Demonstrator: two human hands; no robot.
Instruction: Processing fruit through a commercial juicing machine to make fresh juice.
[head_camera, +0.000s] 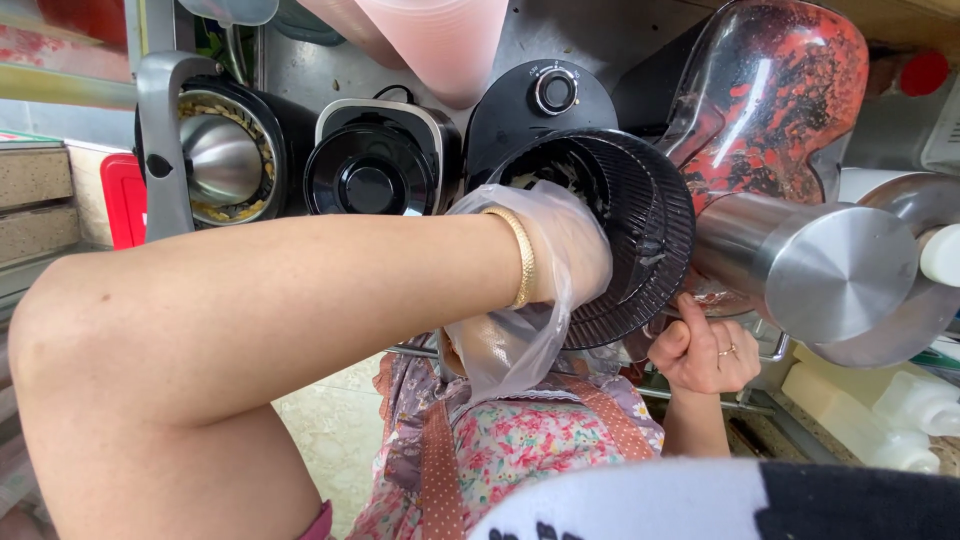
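Observation:
My left hand (568, 248) wears a loose clear plastic glove, with a gold bracelet at the wrist. It reaches into a black ribbed strainer basket (655, 215), and its fingers are hidden inside. My bare right hand (706, 352), with a ring on one finger, is under the basket's lower rim. Its thumb presses up against the rim and the fingers are curled. Pale pulp clings to the inside of the basket.
A steel cylinder (815, 265) juts out just right of the basket, below a clear lid smeared with red pulp (770, 95). Behind are a black knobbed appliance (553, 92), a black-bowled machine (372, 168), a steel juicer (222, 155) and stacked pink cups (440, 40). White plastic bottles (905, 415) lie at the right.

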